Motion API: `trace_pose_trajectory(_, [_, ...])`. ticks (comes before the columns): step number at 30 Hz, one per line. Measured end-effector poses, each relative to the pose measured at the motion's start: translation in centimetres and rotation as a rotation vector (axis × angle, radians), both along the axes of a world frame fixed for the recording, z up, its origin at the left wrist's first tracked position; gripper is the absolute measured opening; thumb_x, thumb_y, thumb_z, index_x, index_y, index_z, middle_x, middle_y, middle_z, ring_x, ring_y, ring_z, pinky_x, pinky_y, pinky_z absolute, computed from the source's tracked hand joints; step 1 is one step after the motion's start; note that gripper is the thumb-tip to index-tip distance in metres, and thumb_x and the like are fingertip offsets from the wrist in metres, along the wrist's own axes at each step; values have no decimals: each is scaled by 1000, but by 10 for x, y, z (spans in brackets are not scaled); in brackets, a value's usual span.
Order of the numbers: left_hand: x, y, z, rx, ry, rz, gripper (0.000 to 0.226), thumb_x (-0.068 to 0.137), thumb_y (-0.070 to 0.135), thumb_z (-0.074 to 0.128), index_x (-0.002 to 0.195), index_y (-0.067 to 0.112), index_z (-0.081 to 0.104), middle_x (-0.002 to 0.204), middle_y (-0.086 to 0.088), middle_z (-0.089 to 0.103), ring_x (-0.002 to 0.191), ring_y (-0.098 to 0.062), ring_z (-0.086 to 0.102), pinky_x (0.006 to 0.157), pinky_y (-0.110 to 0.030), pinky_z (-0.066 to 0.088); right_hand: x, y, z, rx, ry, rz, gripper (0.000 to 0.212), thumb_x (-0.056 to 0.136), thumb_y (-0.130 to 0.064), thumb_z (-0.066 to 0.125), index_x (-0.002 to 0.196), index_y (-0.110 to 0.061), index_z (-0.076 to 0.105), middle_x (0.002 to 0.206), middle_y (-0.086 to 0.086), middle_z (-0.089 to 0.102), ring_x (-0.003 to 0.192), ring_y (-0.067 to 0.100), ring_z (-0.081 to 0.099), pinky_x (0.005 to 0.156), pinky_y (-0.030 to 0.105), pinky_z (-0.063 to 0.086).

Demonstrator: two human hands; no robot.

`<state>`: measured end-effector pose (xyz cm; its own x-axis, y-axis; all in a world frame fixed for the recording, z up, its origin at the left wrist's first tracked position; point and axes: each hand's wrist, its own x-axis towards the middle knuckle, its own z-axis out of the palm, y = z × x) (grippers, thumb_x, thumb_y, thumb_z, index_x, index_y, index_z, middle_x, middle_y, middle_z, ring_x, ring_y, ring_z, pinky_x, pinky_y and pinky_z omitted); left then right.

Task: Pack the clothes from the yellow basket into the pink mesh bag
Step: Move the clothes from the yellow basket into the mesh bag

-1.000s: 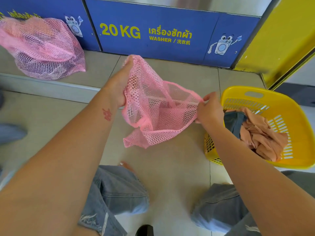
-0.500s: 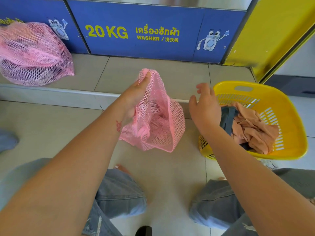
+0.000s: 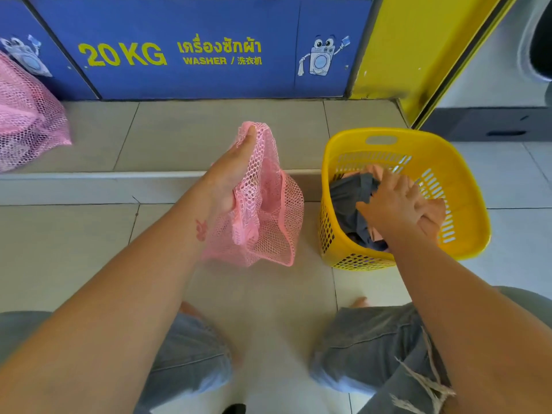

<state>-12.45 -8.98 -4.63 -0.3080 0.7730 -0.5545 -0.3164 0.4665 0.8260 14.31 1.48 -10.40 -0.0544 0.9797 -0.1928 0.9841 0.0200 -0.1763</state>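
The left hand [image 3: 231, 177] grips the pink mesh bag [image 3: 263, 204] by its top, hanging limp. Just right of it, the right hand [image 3: 397, 201] presses into the clothes [image 3: 349, 201] in the yellow basket [image 3: 418, 144], fingers seemingly closing, hard to tell.

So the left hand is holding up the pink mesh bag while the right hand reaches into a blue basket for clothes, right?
Nearly. The head view shows a yellow basket, not blue. The left hand holds up the pink mesh bag while the right hand reaches in for the clothes.
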Motion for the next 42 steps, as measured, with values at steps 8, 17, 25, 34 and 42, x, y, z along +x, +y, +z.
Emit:
trace_pose_trajectory(8, [17, 23, -22, -71, -33, -36, 127, 38, 98, 64, 149, 43, 41, 157, -3, 46, 139, -33, 49, 114, -66, 33, 31, 38, -27, -269, -263, 87, 133, 64, -48, 84, 150, -28, -16, 159, 11, -22, 144, 48, -3, 114, 63, 12])
trace_pose_trajectory(17, [29, 29, -35, -121, -52, -68, 139, 29, 99, 62, 153, 41, 36, 157, -7, 46, 138, -35, 50, 114, -65, 34, 42, 61, -44, -267, -337, 64, 70, 85, -42, 64, 144, -39, 26, 155, 8, 19, 136, 44, 26, 100, 57, 33])
trace_pose_trajectory(25, [22, 16, -24, -114, -33, -32, 130, 39, 99, 57, 152, 39, 38, 155, -7, 49, 136, -34, 53, 113, -63, 36, 35, 51, -16, -133, -41, 58, 33, 93, -14, 52, 124, -6, 49, 126, 20, 59, 111, 38, 58, 70, 32, 43])
trace_pose_trajectory(34, [13, -14, 23, -90, 42, 65, 87, 83, 84, 41, 146, 24, 48, 133, -8, 67, 115, -29, 67, 101, -51, 52, 1, 32, 101, 128, 312, 76, 35, 91, -14, 50, 125, -10, 54, 124, 22, 59, 114, 41, 54, 84, 40, 43])
trace_pose_trajectory(42, [-10, -40, 41, -14, 39, 100, 66, 93, 74, 39, 134, 26, 59, 113, -6, 75, 95, -24, 75, 83, -39, 60, -51, -1, 184, 301, 552, 284, 29, 86, -15, 55, 115, -11, 57, 95, 5, 54, 85, 21, 46, 69, 29, 31])
